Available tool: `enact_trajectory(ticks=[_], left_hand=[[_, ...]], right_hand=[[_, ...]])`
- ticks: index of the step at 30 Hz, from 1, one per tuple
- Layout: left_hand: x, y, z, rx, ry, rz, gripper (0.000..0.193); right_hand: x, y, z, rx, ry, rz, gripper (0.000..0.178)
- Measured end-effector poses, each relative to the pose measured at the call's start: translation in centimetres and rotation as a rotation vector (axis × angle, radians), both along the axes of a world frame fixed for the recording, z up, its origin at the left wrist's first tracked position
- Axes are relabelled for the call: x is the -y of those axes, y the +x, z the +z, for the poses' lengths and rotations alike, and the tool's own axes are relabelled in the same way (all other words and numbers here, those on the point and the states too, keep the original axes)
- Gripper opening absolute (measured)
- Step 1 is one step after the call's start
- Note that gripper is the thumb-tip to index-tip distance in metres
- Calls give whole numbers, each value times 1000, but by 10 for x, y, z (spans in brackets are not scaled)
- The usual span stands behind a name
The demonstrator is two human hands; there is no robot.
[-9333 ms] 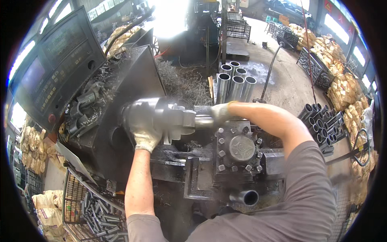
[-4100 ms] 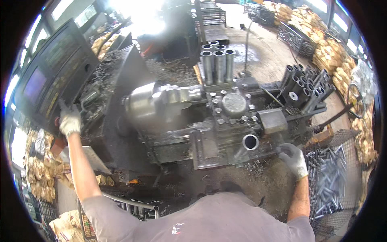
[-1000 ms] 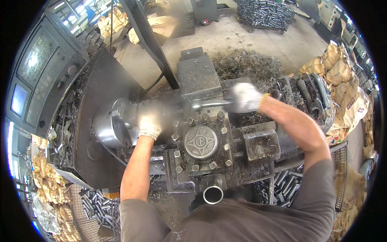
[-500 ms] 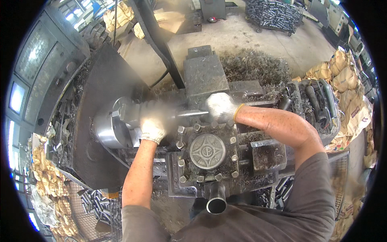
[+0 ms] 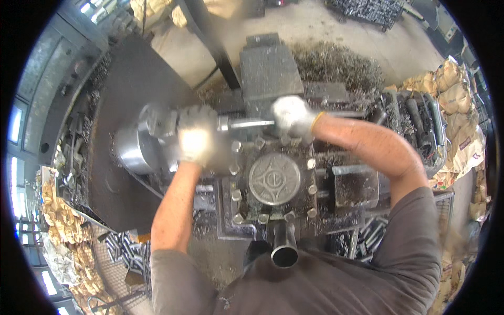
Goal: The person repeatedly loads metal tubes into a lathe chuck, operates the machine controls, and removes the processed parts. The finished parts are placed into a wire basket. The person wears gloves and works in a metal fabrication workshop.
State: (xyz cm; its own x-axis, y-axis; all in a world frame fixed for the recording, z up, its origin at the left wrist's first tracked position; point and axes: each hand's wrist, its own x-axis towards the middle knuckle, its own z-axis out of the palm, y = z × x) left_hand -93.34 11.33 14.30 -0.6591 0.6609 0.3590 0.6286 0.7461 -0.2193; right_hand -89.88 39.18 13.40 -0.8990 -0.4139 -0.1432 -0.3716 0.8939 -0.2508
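Observation:
My left hand (image 5: 197,139), in a white glove with dark, soiled fingers, is closed round the collared left end of a shiny metal rod (image 5: 252,123). It is beside the lathe chuck (image 5: 134,149), and the chuck jaws are partly hidden and blurred. My right hand (image 5: 292,116), gloved in white with a yellow cuff, closes over the rod farther right. Just below the rod stands the square tool post (image 5: 274,178), with bolts round its edge and a round emblem on top. A hollow tube handle (image 5: 284,254) points from it toward me.
A dark guard plate (image 5: 131,121) rises at the left behind the chuck. Metal shavings (image 5: 338,65) are heaped beyond the lathe. Tools lie in a tray (image 5: 443,139) at the right. Cut metal tubes (image 5: 126,254) fill a wire basket at lower left, and a cart of parts (image 5: 367,11) stands far off.
Both hands have stayed on the rod near the chuck. The right hand sits slightly higher in view, and the whole view has shifted a little.

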Motion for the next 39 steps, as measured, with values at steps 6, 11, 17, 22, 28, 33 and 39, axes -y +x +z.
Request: enact_trajectory(ticks=[6,11,17,22,28,33,39], left_hand=[[-11,0,3,11,-21,48,34],[-8,-3,-1,35,-37,53,33],[-6,-5,-2,23,-37,39,34],[-7,0,-3,23,-23,28,34],[-11,-3,-3,40,-24,42,33],[-3,-1,-2,-34,39,9,31],[-7,0,-6,-2,59,34,25]], right_hand=[[-11,5,-16,-102,-86,14,32],[-3,1,-15,-50,36,-23,26],[-9,-2,-13,-94,-83,-27,48],[4,8,-14,-62,-51,-91,46],[-5,-2,-12,-65,-96,-76,44],[2,3,5,-31,-35,-106,35],[-3,6,10,-32,-12,-71,33]])
